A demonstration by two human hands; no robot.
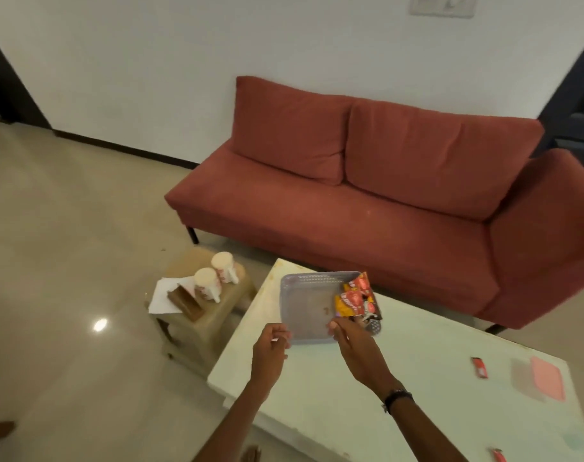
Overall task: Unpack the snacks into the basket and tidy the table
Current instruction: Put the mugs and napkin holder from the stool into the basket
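The head camera is looking forward and down over a table [400, 378], close, facing a sofa [367, 195].

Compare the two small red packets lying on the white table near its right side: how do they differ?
The upper small red packet lies in full view beside a pink square sheet; the lower small red packet is cut off by the picture's bottom edge. The upper one looks darker, the lower one brighter. Both lie flat on the white table, outside the grey plastic basket.

Grey perforated basket [312, 306], red-and-yellow snack packets [355, 300], rust-red sofa [367, 201].
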